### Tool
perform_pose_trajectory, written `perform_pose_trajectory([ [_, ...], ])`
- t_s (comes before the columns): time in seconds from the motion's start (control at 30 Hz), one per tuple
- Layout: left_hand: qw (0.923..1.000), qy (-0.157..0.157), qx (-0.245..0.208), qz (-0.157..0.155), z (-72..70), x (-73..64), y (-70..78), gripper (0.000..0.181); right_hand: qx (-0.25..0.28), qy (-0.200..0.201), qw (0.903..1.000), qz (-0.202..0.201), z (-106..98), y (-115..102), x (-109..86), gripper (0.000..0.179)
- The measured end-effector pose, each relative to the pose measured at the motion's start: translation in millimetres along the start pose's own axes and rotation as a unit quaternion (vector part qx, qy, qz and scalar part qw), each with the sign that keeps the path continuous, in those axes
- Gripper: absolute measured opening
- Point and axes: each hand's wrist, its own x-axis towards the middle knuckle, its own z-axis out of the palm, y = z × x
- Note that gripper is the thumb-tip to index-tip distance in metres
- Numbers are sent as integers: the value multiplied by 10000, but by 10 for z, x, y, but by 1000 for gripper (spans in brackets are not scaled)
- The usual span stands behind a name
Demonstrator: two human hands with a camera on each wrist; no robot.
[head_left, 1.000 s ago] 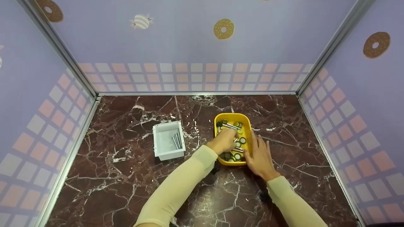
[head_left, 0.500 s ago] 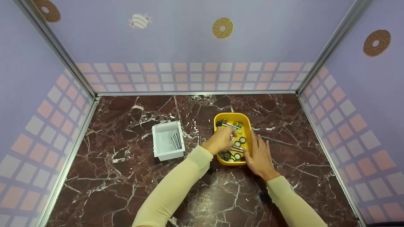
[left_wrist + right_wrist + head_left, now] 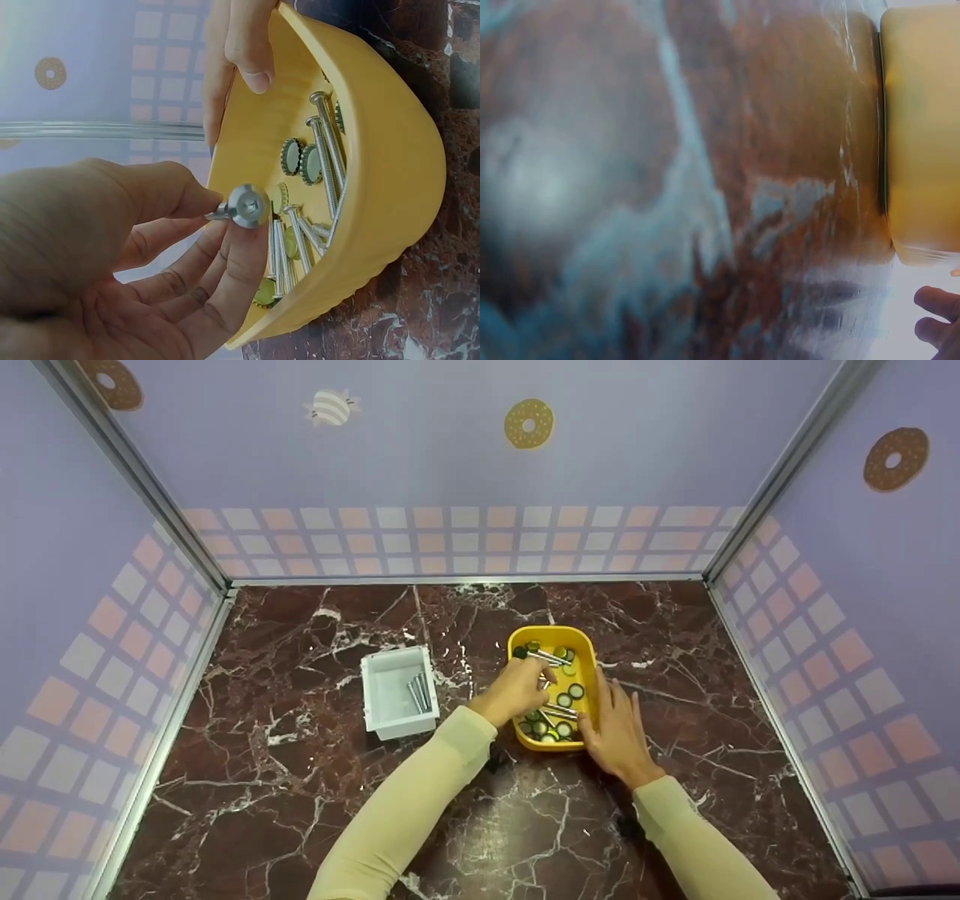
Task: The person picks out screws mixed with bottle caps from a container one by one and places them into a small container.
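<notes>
My left hand (image 3: pixel 517 686) pinches a metal bolt (image 3: pixel 247 205) between thumb and fingers, above the left side of a yellow bin (image 3: pixel 589 645). The bolt's round socket head faces the left wrist camera; its shank is mostly hidden. Inside the yellow bin lie several silver bolts (image 3: pixel 328 154) and bottle caps (image 3: pixel 575 691), some caps with the pale side up. My right hand (image 3: pixel 616 733) holds the bin's right wall, thumb over the rim and fingers along the outside. A white bin (image 3: pixel 390 724) to the left contains several bolts (image 3: pixel 420 694).
Both bins stand on a dark red marbled tabletop (image 3: pixel 285 810), with a gap between them. Patterned lilac panels (image 3: pixel 420 450) enclose the back and both sides.
My left hand has risen slightly and shifted left over the yellow bin with the bolt. My right hand stays on the bin's right wall.
</notes>
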Motion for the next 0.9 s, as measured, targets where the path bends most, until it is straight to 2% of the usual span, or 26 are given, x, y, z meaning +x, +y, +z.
perform_pose_trajectory([
  [0.37, 9988, -1, -467, -167, -87, -59, -105, 33, 26, 28, 10000, -17, -1, -9, 1, 90],
  [0.67, 9978, 243, -522, -326, -171, -133, -176, 32, -6, 99, 9999, -29, 26, 21, -14, 89],
  [0.9, 9968, 338, -653, -307, -225, -185, -255, 39, 16, 68, 10000, -37, 22, 11, -4, 89],
])
